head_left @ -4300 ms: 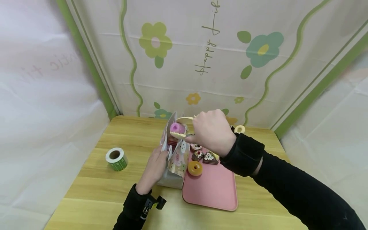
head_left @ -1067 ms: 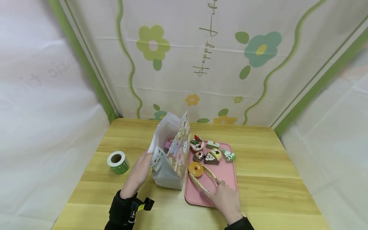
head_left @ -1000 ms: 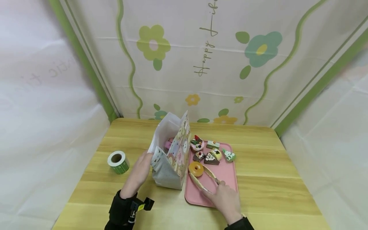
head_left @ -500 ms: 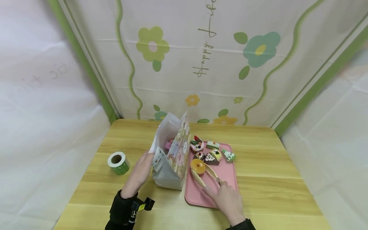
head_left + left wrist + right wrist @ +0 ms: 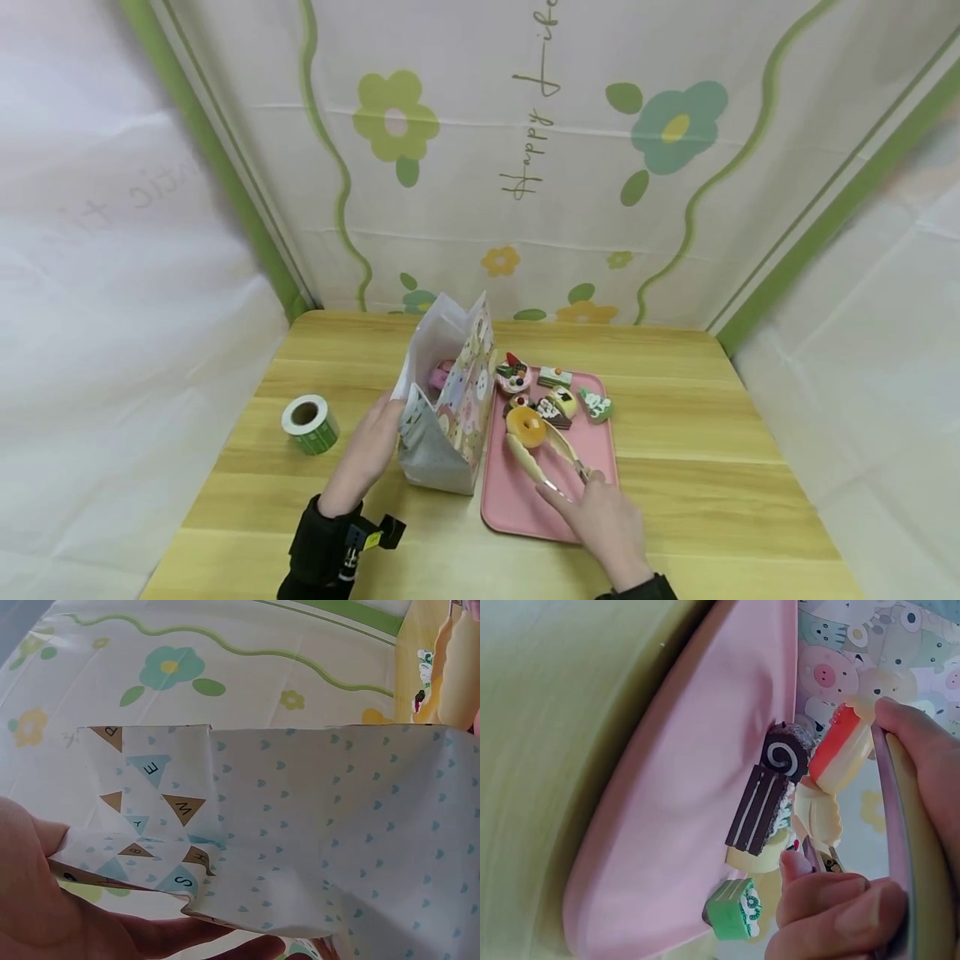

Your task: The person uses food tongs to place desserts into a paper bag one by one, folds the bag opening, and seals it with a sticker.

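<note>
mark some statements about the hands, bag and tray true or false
1. The right hand holds tongs with a doughnut between them. True.
2. The left hand holds the edge of the bag. True.
3. The bag's top is closed. False: it is open.
4. A white and green roll stands on the table, left of the bag. True.
5. The doughnut is inside the bag. False: it is over the pink tray.
6. The bag stands on the tray. False: it stands on the table.
</note>
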`<action>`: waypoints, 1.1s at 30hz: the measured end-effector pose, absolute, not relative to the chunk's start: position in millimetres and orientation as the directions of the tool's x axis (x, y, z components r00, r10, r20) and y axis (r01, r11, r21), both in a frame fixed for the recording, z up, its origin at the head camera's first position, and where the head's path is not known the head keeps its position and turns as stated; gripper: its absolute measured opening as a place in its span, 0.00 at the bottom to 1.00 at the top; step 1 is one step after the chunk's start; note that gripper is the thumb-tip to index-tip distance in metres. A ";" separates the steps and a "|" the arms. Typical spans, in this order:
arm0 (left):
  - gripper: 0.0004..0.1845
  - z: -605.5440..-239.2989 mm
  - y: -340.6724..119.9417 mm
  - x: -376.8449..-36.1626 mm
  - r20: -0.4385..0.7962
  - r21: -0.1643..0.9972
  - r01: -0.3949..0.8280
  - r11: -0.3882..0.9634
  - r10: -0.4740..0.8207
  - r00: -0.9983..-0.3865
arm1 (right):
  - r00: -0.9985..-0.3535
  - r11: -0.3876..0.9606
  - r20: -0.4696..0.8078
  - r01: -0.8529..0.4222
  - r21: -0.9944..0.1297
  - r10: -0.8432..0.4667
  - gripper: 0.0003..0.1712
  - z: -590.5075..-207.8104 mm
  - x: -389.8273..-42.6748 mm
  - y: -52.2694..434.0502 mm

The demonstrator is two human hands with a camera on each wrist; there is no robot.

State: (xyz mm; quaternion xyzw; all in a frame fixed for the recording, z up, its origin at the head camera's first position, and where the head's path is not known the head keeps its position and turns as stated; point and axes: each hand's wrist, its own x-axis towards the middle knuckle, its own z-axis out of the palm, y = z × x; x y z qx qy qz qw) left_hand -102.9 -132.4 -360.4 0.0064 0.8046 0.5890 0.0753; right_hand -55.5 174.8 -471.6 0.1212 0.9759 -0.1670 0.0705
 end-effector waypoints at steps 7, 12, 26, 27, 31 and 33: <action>0.23 -362.4 -132.4 -104.2 -0.098 0.950 -0.066 0.305 0.089 -0.991 | -0.954 0.897 -0.182 0.287 -0.336 0.237 0.53 -464.6 -59.2 179.0; 0.23 -363.3 -132.0 -104.5 -0.104 0.949 -0.071 0.307 0.093 -0.990 | -0.950 0.888 -0.184 0.304 -0.345 0.254 0.51 -459.3 -59.8 180.9; 0.25 -365.5 -130.9 -105.4 -0.113 0.944 -0.074 0.323 0.103 -0.988 | -0.949 0.880 -0.170 0.311 -0.358 0.267 0.51 -448.9 -62.0 185.6; 0.25 -365.8 -131.0 -105.5 -0.112 0.944 -0.074 0.321 0.104 -0.988 | -0.949 0.881 -0.168 0.312 -0.355 0.268 0.52 -446.9 -62.2 185.9; 0.25 -366.2 -131.5 -106.1 -0.104 0.945 -0.065 0.321 0.106 -0.989 | -0.949 0.878 -0.160 0.313 -0.363 0.272 0.53 -436.5 -63.5 187.0; 0.25 -366.2 -131.6 -106.7 -0.097 0.944 -0.057 0.326 0.107 -0.990 | -0.948 0.872 -0.158 0.318 -0.372 0.278 0.52 -430.4 -64.3 187.7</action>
